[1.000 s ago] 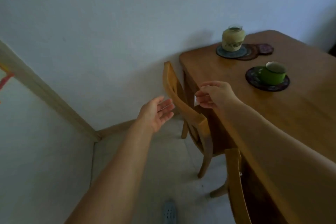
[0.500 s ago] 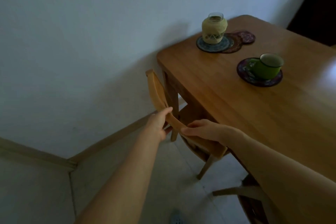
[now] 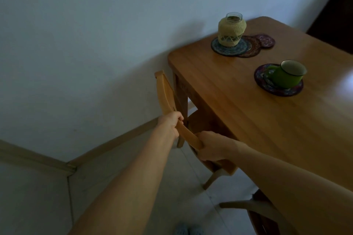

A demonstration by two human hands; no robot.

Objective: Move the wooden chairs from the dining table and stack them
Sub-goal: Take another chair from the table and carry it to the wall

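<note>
A wooden chair (image 3: 165,95) stands tucked under the left end of the dining table (image 3: 248,112), its curved top rail facing me. My left hand (image 3: 170,122) grips the rail near its middle. My right hand (image 3: 210,149) grips the same rail nearer its right end. The chair's seat is mostly hidden under the table. A second wooden chair (image 3: 254,210) shows only part of its back at the lower right, below my right forearm.
On the table stand a twine-wrapped glass jar (image 3: 231,31) on round coasters and a green mug (image 3: 286,74) on a dark coaster. A white wall with a baseboard (image 3: 114,141) runs close behind the chair. Pale tiled floor (image 3: 172,196) lies below.
Both hands reached from open in mid-air onto the chair's top rail and now curl firmly round it. My view has shifted closer and to the left.
</note>
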